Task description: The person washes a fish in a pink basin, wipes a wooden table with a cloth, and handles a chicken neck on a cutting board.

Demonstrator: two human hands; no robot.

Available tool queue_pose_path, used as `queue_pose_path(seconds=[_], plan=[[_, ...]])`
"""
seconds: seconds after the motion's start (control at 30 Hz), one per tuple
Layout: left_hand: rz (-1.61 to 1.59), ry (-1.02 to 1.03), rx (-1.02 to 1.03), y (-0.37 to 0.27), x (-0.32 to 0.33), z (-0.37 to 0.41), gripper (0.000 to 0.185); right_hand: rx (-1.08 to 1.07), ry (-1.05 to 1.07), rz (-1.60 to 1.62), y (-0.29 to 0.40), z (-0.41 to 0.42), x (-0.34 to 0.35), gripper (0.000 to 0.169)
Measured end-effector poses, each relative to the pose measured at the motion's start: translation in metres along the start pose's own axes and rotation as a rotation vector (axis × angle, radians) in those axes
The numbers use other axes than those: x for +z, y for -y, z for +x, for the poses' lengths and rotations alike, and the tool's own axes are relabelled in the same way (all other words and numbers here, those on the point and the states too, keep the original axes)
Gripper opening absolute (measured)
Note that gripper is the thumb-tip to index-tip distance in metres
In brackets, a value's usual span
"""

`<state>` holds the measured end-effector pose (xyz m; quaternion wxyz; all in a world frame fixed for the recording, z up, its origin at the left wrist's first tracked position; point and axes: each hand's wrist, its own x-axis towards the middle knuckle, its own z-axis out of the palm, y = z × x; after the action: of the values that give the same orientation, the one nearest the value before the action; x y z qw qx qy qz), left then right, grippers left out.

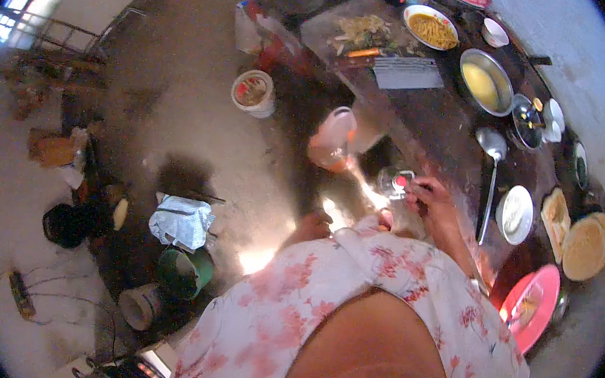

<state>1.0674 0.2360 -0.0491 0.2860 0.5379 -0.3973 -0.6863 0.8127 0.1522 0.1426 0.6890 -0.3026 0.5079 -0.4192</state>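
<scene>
My right hand [432, 201] grips a small clear glass vessel [394, 182] by its side, beside the near edge of the dark table. A red spot and a white patch show on the glass. Low in front of my body is my left hand [314, 227], its fingers partly curled. Shadow and glare hide whether it holds anything. Beyond both hands stands a translucent container [336, 142], pinkish with an orange lower part. Strong sunlight falls between it and my hands.
On the table [427, 127] are a cleaver [408, 73], chopped vegetables [362, 30], a noodle bowl [431, 28], a metal basin [486, 82], a ladle [492, 154], a white bowl [515, 215], flatbreads [587, 248] and a pink basin [532, 307]. A white bucket [253, 106] stands on the floor.
</scene>
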Motion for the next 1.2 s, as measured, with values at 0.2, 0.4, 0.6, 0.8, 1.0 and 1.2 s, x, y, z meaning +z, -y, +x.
queue_pose_path(seconds=[0.2,0.4,0.6,0.8,1.0,1.2], plan=[[-0.185,-0.013,0.242,0.023,-0.118,-0.034,0.024,-0.013,0.078,0.056,0.019,0.023,0.08,0.019],[-0.54,-0.112,-0.117,-0.009,-0.135,-0.048,0.019,-0.001,0.205,0.229,0.059,0.05,0.123,0.028],[-0.29,-0.093,-0.03,0.039,-0.17,-0.013,0.024,-0.008,0.519,0.427,0.065,0.117,0.117,0.03],[-0.032,-0.036,-0.082,-0.052,-0.152,0.01,0.025,0.004,0.405,0.401,0.063,0.164,0.101,0.028],[0.061,-0.073,-0.197,-0.175,-0.156,0.101,0.019,0.122,0.121,0.296,0.069,0.191,0.097,0.011],[0.114,0.119,0.038,-0.24,-0.185,0.167,0.021,-0.08,0.02,0.403,0.057,0.211,0.104,0.017]])
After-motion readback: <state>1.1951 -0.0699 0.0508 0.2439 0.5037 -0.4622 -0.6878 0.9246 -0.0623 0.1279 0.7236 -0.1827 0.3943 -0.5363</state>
